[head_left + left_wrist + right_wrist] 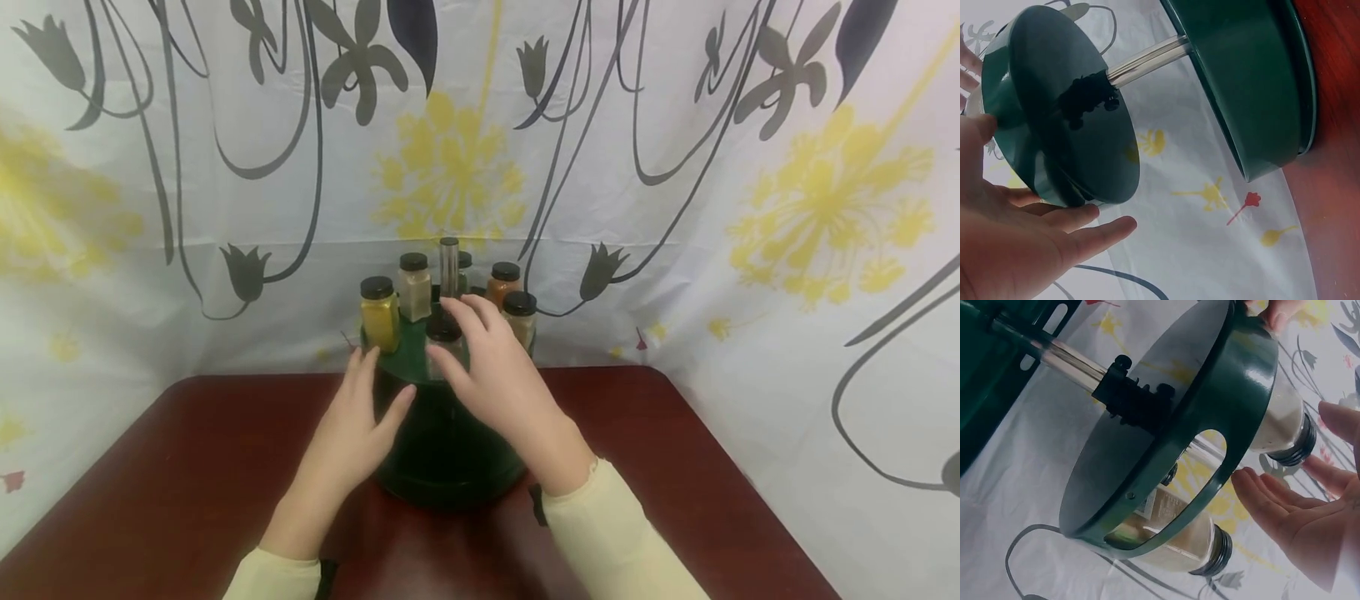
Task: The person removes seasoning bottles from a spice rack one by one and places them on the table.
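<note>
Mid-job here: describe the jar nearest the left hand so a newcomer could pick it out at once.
On the dark red table stands a green two-tier rack. In the head view, the jar is at the upper tier's left edge, just beyond the left hand. Its neighbours share its black lid; its bright yellow contents set it apart.

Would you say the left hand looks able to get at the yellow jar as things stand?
Probably yes: the left hand is just below the yellow jar in the head view, with no other jar showing between them.
</note>
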Action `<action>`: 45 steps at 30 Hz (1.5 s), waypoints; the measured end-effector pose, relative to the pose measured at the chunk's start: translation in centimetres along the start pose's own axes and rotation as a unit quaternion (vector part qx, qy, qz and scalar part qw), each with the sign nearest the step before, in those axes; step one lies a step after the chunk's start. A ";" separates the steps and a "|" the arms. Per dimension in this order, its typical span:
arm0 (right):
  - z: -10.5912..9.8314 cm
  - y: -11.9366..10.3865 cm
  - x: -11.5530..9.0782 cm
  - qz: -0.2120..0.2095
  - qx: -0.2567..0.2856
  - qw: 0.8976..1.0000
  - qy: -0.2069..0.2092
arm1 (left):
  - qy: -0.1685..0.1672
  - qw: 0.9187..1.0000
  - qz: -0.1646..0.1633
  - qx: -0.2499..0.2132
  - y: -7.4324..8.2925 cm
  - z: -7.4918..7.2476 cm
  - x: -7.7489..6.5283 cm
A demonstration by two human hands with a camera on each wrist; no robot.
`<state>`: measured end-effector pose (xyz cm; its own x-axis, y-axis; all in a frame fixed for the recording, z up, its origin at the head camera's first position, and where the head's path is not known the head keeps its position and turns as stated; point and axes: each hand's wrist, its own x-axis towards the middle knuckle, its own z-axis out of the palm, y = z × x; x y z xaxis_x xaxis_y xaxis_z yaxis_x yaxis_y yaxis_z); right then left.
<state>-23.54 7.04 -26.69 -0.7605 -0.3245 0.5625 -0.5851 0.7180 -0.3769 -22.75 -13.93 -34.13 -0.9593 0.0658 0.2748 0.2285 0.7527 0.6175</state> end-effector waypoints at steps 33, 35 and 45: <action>-4.1 -0.2 0.0 -0.087 0.052 0.994 0.052 | -0.015 0.999 0.027 0.015 -1.4 0.6 0.7; -4.8 -0.2 -0.8 -0.078 0.055 0.995 0.042 | -0.016 0.999 0.029 0.013 -1.6 0.6 0.7; -5.6 1.8 -6.7 -0.065 0.006 0.997 -0.032 | -0.021 0.999 0.012 0.021 -0.8 -0.1 0.3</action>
<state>-17.96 13.94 -27.05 -0.6947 -0.4532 0.5586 -0.6828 0.6598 -0.3137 -23.20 -14.61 -34.46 -0.9600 0.1116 0.2569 0.2453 0.7777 0.5788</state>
